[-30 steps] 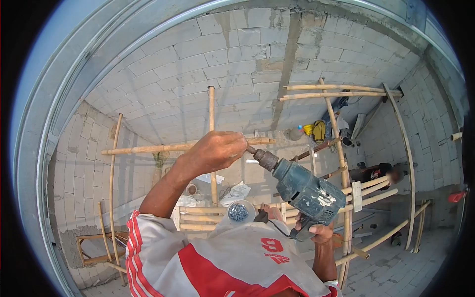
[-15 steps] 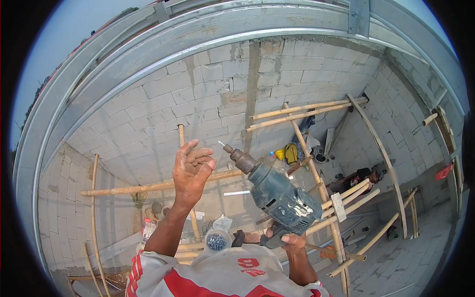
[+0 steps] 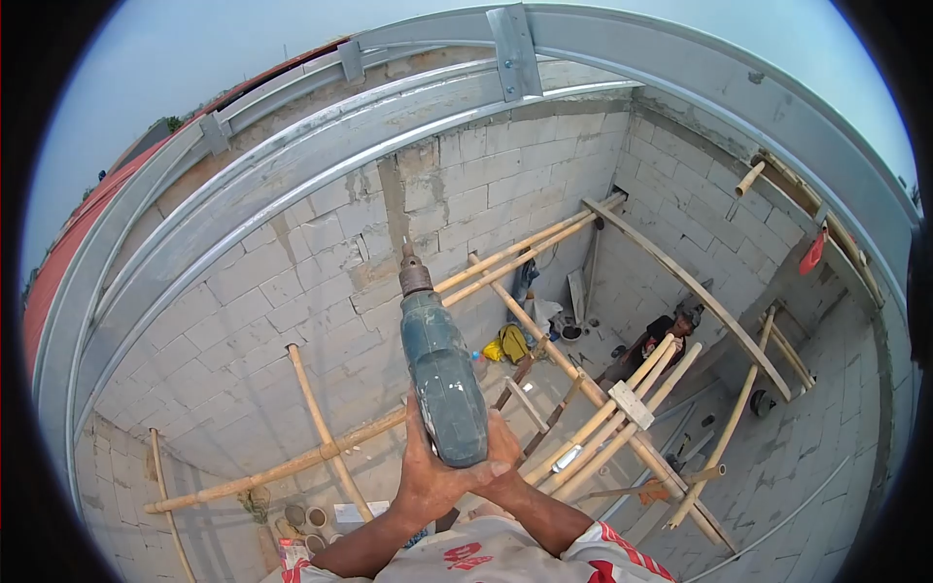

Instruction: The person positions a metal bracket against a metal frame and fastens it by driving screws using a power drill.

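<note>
A dark green power drill [image 3: 442,379] points up and away from me, its chuck [image 3: 415,275] and a small bit at the far end. Paint-like white specks mark its casing. My left hand [image 3: 426,481] wraps the rear left side of the drill. On the rear right side, my right hand [image 3: 501,449] is closed round it, and the two hands meet beneath the rear end. The handle is hidden below the body. The bit's tip appears in front of the block wall [image 3: 311,233]; whether it touches anything I cannot tell.
Galvanised steel channels [image 3: 292,126] arch across the top, with a bolted upright bracket [image 3: 513,53]. Bamboo scaffold poles [image 3: 282,469] cross below me. Down on the right is another person [image 3: 671,335]. A yellow bag [image 3: 507,343] and several buckets lie on the floor far below.
My left hand, free and raised before, has come down onto the drill. The drill has swung left and points more directly forward. My view has turned right.
</note>
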Available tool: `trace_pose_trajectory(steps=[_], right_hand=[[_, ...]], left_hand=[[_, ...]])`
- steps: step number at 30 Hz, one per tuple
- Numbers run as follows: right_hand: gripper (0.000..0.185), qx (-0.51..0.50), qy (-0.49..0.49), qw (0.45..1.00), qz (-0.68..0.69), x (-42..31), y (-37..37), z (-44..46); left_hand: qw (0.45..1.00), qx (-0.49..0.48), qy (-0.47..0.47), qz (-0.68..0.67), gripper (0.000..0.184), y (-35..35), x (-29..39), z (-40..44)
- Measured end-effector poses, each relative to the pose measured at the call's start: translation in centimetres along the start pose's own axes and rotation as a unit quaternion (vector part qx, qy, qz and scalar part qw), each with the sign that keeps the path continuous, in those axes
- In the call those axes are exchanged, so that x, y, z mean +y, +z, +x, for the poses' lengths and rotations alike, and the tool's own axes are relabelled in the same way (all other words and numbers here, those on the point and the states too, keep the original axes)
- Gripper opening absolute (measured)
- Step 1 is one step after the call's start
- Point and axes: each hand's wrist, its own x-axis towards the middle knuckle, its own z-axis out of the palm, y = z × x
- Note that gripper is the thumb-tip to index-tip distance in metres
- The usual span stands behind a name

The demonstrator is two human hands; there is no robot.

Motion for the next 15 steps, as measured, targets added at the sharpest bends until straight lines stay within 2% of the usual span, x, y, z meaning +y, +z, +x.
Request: trace_pose_trajectory(steps=[3, 6, 7, 9, 10, 13, 15], right_hand=[[0.049, 0.049, -0.059, 0.995, -0.064, 1.0, 1.7, 0.1], [0.052, 0.038, -0.062, 0.994, -0.088, 0.3, 1.8, 1.0], [0.052, 0.033, -0.057, 0.994, -0.085, 0.2, 1.8, 1.0], [0.061, -0.005, -0.079, 0.991, -0.112, 0.2, 1.5, 1.2], [0.061, -0.01, -0.074, 0.991, -0.11, 0.3, 1.1, 1.4], [0.083, -0.131, -0.057, 0.979, -0.148, 0.4, -0.6, 1.6], [0.085, -0.149, -0.053, 0.977, -0.14, 0.3, -1.0, 1.2]], left_hand=[[0.997, 0.047, 0.01, -0.066, 0.104, 0.3, -0.2, 0.5], [0.999, 0.041, 0.019, 0.015, 0.099, -1.5, -0.6, 0.8], [0.999, 0.033, 0.012, 0.005, 0.092, -2.4, -1.0, 1.0], [0.999, 0.041, 0.009, -0.029, 0.072, -2.8, -0.6, 1.5], [0.999, 0.044, 0.003, -0.03, 0.072, -3.0, -0.7, 1.8], [0.991, 0.047, 0.021, -0.121, 0.061, -3.2, -1.9, 2.3], [0.984, 0.048, 0.004, -0.171, 0.065, -3.6, -2.1, 3.0]])
